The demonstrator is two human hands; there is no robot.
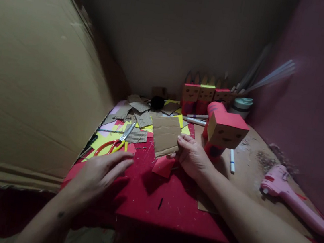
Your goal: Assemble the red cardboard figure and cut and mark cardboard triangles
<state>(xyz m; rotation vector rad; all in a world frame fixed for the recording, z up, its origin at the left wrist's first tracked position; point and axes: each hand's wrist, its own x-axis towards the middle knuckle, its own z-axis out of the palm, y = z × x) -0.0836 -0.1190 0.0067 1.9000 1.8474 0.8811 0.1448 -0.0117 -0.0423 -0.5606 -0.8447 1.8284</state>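
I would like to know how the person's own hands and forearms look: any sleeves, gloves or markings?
The left hand and the right hand are bare: no gloves, sleeves, watch or rings show. The left forearm has one small dark spot near the wrist.

Along the back edge of the desk (174, 204) we count three box-headed figures (206, 93), with a fourth figure (227, 132) forward of them. We find one lidded cup (241, 105) toward the back right corner, one glue gun (288, 193) by the right edge, one pair of scissors (122, 140) nearer the left edge, at least three white pens (232, 161) and one held cardboard square (166, 132).
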